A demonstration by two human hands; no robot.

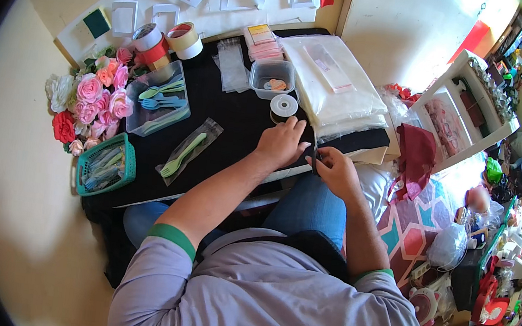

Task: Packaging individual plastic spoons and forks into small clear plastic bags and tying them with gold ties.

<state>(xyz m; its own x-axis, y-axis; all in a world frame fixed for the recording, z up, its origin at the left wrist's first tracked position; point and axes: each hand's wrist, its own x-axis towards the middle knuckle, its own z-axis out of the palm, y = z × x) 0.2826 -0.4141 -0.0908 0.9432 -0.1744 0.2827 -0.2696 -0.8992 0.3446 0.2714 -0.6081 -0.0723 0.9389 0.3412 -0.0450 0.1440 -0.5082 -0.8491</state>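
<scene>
My left hand (281, 141) is just below a white spool (284, 105) near the table's front edge, its fingers bent; whether it pinches something thin cannot be made out. My right hand (334, 168) holds dark-handled scissors (315, 161) at the edge, blades pointing away from me. Left of my hands, a green plastic fork (180, 159) lies in a clear sleeve on the black cloth. Behind the spool stands a clear tub (272, 79) with small orange and white pieces. A clear container (159, 100) of blue and green plastic cutlery is further left.
A teal basket (130, 168) of wrapped cutlery is at the left corner, by artificial roses (90, 87). Tape rolls (183, 38) stand at the back. Clear plastic sleeves (233, 67) lie mid-table. A stack of plastic bags (340, 90) covers the right side.
</scene>
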